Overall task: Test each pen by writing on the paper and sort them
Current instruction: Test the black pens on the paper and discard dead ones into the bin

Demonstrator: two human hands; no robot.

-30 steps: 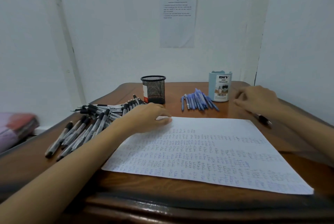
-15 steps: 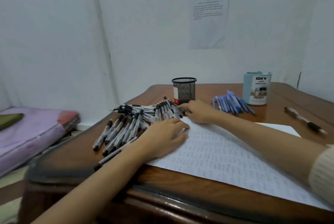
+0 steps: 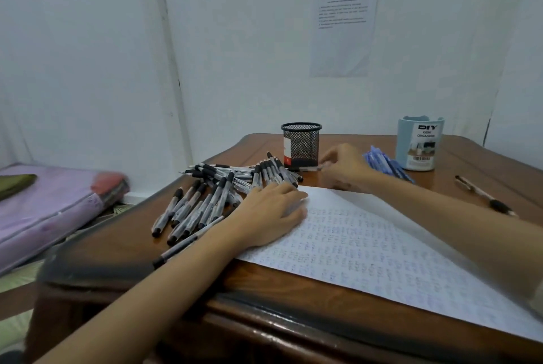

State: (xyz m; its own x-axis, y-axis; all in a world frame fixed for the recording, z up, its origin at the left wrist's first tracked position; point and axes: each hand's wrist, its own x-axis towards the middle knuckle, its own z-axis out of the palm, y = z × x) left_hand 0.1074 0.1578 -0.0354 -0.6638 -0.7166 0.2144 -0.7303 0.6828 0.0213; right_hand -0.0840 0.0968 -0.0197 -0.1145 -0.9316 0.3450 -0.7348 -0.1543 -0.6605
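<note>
A big sheet of paper (image 3: 382, 246) covered in rows of small writing lies on the wooden table (image 3: 264, 299). My left hand (image 3: 271, 213) rests flat on its left corner. Left of it lies a heap of several black-capped pens (image 3: 211, 196). My right hand (image 3: 343, 165) reaches across to the heap's far end and pinches one black-capped pen (image 3: 308, 168), lifted just in front of the mesh cup. A pile of several blue pens (image 3: 388, 163) lies behind my right wrist. One single pen (image 3: 482, 196) lies alone at the right.
A black mesh cup (image 3: 301, 143) stands at the back middle, and a light blue desk organizer (image 3: 418, 143) at the back right. A printed sheet (image 3: 342, 28) hangs on the wall. A purple mattress (image 3: 44, 211) lies on the floor to the left.
My right hand left a pen on the table at the right, crossed over to the black-capped heap and picked one pen. The camera turned left. My left hand stayed on the paper.
</note>
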